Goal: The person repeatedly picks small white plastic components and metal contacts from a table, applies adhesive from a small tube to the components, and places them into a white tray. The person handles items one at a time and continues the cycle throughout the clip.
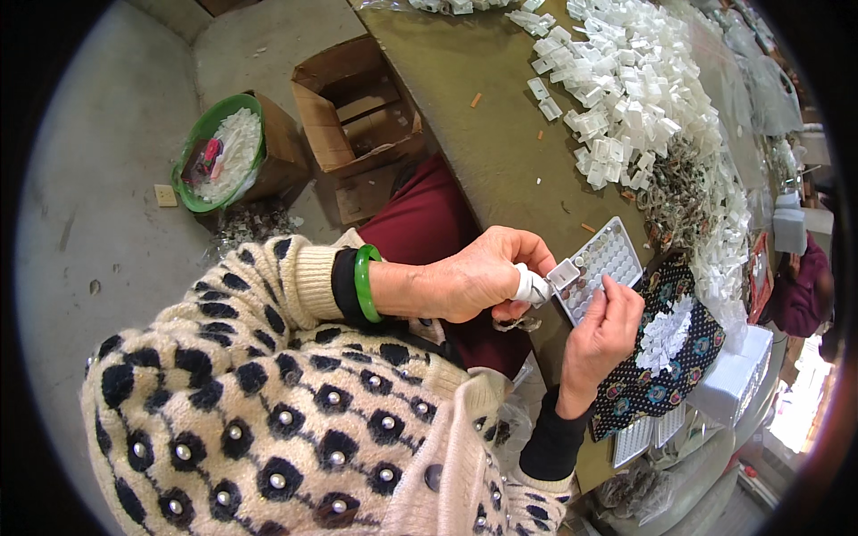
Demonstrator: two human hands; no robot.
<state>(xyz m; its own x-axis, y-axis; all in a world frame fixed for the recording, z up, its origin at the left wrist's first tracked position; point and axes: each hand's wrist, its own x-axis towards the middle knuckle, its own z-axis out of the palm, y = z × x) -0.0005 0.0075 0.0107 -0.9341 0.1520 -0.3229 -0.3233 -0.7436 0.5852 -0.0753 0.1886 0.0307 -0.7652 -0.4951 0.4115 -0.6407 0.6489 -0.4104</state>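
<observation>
My left hand (474,275), with a green bangle at its wrist and a white wrap on a finger, is closed on a small white plastic piece (563,273) held over a white tray of round cells (617,246). Beneath that hand dangles a small metallic-looking item (517,323); whether the hand grips it is unclear. At the near edge of the tray, my right hand (608,330) has its fingertips drawn together. Anything between them is too small to make out.
A large heap of clear-white plastic pieces (617,89) covers the far table, beside a pile of small metal parts (684,183). White flakes (666,335) lie on a patterned cloth (626,397). On the floor stand an open cardboard box (317,121) and a green-rimmed basin (192,134).
</observation>
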